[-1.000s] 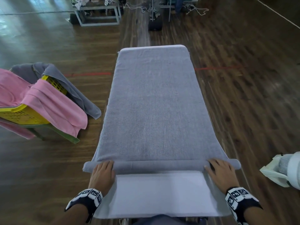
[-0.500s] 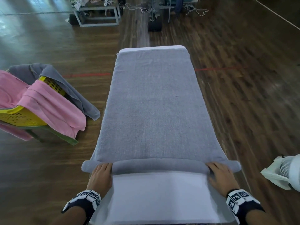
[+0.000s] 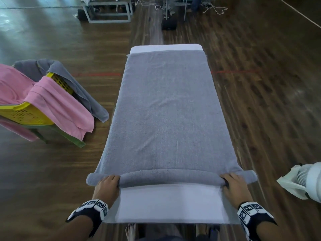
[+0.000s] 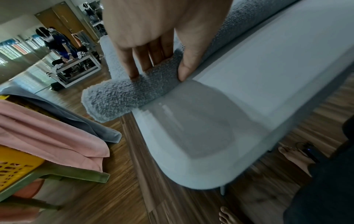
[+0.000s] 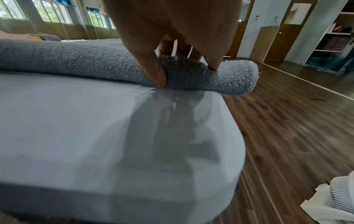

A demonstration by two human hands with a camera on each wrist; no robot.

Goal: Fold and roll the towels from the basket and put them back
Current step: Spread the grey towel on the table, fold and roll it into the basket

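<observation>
A grey towel (image 3: 166, 110) lies lengthwise on a white table (image 3: 170, 204). Its near end is wound into a roll (image 3: 170, 177) that overhangs both table sides. My left hand (image 3: 107, 186) grips the roll's left end, fingers over the top and thumb on the near side, as the left wrist view shows around my left hand (image 4: 159, 75) on the roll (image 4: 118, 100). My right hand (image 3: 233, 186) grips the right end the same way. In the right wrist view its thumb presses the near side of the roll (image 5: 76, 63) by my right hand (image 5: 185, 74).
A yellow basket (image 3: 22, 113) stands on a green stool at the left, with a pink towel (image 3: 57, 108) and another grey towel (image 3: 83, 96) draped over its rim. A white fan (image 3: 302, 181) sits on the floor at the right. Wooden floor surrounds the table.
Both hands have turned the roll away from me, so it is thicker. The towel's far edge has drawn nearer, baring a white strip of table at the far end.
</observation>
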